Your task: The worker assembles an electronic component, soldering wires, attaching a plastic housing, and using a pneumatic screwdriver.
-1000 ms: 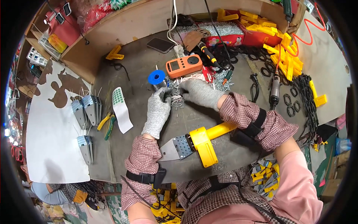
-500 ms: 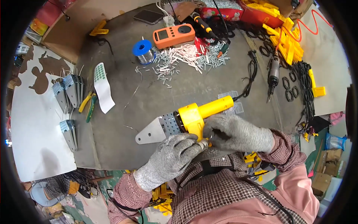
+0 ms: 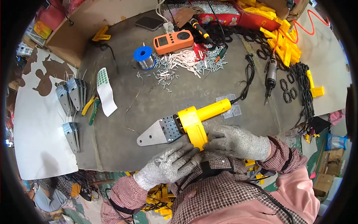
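Observation:
A yellow pipe welder [image 3: 192,125] lies on the bench in front of me, its handle toward the upper right. Its perforated metal neck and flat, tapered grey heating plate [image 3: 152,135] point left. My right hand [image 3: 236,140], in a grey knit glove, closes its bent fingers on the right side of the housing's near end. Beside that end, my gloved left hand [image 3: 169,164] has its fingers stretched out, the tips at or close to the housing. A black cord [image 3: 247,80] leaves the handle toward the back. Both palms are hidden.
An orange meter box [image 3: 173,42], a solder spool [image 3: 143,56] and heaped screws [image 3: 186,61] sit at the back. Pliers [image 3: 94,110] and metal plate assemblies [image 3: 71,134] lie left. To the right are a power screwdriver [image 3: 271,76], black cords [image 3: 302,93] and yellow plastic parts [image 3: 285,48].
The welder's housing has turned slightly, so more of its near end shows. My left fingers have drawn back from it and straightened; my right hand has shifted lower along its side.

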{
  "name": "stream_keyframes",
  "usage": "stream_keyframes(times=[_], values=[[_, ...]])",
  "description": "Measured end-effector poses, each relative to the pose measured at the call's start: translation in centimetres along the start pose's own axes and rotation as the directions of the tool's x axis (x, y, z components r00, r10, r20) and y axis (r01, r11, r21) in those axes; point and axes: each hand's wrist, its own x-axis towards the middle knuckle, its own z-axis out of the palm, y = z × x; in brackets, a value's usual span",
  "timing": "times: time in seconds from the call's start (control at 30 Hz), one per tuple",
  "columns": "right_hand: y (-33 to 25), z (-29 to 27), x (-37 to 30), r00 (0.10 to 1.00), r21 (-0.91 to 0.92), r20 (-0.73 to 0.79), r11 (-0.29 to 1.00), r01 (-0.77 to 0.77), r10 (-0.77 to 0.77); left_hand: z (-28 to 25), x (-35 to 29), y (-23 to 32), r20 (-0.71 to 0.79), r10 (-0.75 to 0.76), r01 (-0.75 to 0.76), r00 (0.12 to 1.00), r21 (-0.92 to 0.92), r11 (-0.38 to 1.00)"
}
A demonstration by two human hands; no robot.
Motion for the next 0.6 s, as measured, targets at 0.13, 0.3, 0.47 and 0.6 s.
stream_keyframes(times=[0.13,0.3,0.47,0.6], values=[[3.4,-2.3,2.2,1.000,0.045,-0.023,0.999,0.008,-0.007,-1.6,1.7,-3.6,-0.091,-0.420,0.395,0.903,-0.209,0.895],[11.2,-2.2,16.3,0.971,-0.262,-0.149,0.940,-0.220,0.186,1.1,5.8,-15.1,-0.237,-0.750,0.744,0.618,-0.133,0.655],[13.2,-2.0,18.0,0.957,-0.264,-0.168,0.925,-0.273,0.235,0.9,7.1,-17.8,0.039,-0.818,0.789,0.575,-0.290,0.541],[13.4,-2.1,18.2,0.934,-0.298,-0.182,0.888,-0.350,0.307,0.5,7.7,-17.2,0.035,-0.867,0.823,0.497,-0.337,0.458]])
